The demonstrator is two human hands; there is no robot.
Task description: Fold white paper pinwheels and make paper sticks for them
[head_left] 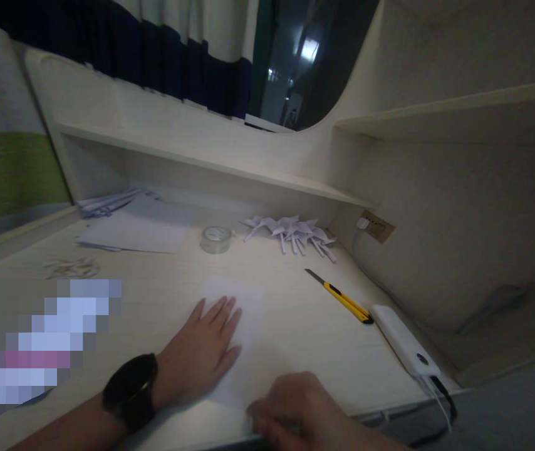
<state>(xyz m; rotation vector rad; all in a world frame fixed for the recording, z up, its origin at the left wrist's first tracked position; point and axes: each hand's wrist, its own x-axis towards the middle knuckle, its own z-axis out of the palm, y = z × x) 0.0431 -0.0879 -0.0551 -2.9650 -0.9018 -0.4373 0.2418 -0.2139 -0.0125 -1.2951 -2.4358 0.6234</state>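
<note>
A white sheet of paper [244, 326] lies on the pale wooden desk [164, 294] in front of me. My left hand [204, 347], with a black watch on the wrist, rests flat on the sheet's left part, fingers stretched out together. My right hand [296, 407] is curled at the sheet's near right corner by the desk's front edge, fingers pressed together on the paper's edge. Whether it pinches the corner or only presses it is hard to see in the dim light.
A roll of clear tape [215, 239] sits further back. Several folded white paper pieces [296, 233] lie near the wall socket [376, 225]. A yellow utility knife [342, 297] and a white power bank [406, 341] with cables lie right. A paper stack [136, 228] is at back left.
</note>
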